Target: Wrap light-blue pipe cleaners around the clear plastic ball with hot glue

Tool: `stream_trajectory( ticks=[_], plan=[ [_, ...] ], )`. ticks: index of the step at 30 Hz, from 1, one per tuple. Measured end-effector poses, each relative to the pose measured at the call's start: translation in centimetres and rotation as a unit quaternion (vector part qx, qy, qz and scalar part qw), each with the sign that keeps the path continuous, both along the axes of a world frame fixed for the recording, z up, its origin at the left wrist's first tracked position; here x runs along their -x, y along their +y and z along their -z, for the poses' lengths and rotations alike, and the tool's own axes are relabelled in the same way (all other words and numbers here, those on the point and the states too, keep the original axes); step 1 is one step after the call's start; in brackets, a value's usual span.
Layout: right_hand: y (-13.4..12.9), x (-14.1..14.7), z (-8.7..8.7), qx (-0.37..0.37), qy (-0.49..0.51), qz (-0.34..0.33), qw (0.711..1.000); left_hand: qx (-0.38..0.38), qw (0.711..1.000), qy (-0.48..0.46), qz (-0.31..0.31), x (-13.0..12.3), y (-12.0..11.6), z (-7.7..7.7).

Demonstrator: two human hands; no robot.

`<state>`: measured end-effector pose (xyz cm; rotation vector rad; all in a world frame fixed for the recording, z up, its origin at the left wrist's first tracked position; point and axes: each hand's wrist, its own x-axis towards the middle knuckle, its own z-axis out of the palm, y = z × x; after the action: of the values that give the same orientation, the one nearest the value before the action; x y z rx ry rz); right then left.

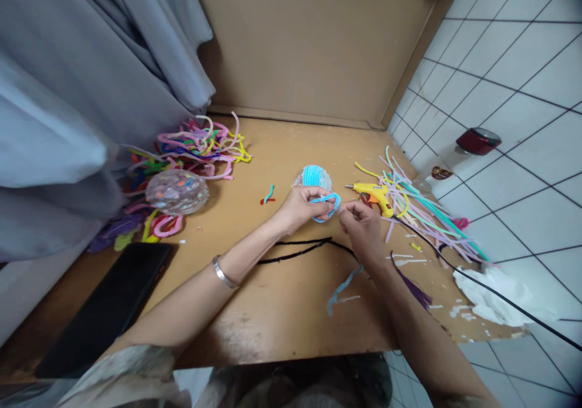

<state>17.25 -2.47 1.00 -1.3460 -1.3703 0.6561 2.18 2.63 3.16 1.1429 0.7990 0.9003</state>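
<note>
Over the table (277,320), left hand (297,209) angled inward, clamped on blue pipe cleaner (336,199), right hand (362,225) pinched together beside it

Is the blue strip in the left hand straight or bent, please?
Bent: the blue strip visibly curves back around beside the left hand.

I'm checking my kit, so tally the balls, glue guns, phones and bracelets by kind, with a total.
Balls: 2, the speckled ball and the blue-banded ball beyond the left hand
Glue guns: 1, the yellow glue gun
Phones: 1, the black phone
Bracelets: 1, the silver bracelet
Total: 5
</note>
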Motion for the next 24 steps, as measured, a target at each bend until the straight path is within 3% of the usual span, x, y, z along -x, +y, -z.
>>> stream_trajectory(
  ticks=[6, 11, 16, 24],
  plan=[
    [0.18, -0.33, -0.01, 0.008, -0.057, -0.06, 0.997, -0.048, 0.997, 0.067, -0.009, 0.01, -0.22, 0.09],
    [0.2, -0.17, -0.31, -0.088, -0.101, -0.003, 0.991, -0.128, 0.986, 0.106, -0.012, -0.01, -0.32, 0.68],
    [0.18, -0.15, -0.12, -0.023, -0.019, -0.002, 1.0, -0.118, 0.99, 0.078, 0.025, 0.13, -0.52, 0.63],
    [0.27, -0.68, 0.0, -0.014, 0.073, -0.005, 0.997, -0.059, 0.995, -0.011, 0.079, 0.14, -0.15, 0.73]
  ],
)
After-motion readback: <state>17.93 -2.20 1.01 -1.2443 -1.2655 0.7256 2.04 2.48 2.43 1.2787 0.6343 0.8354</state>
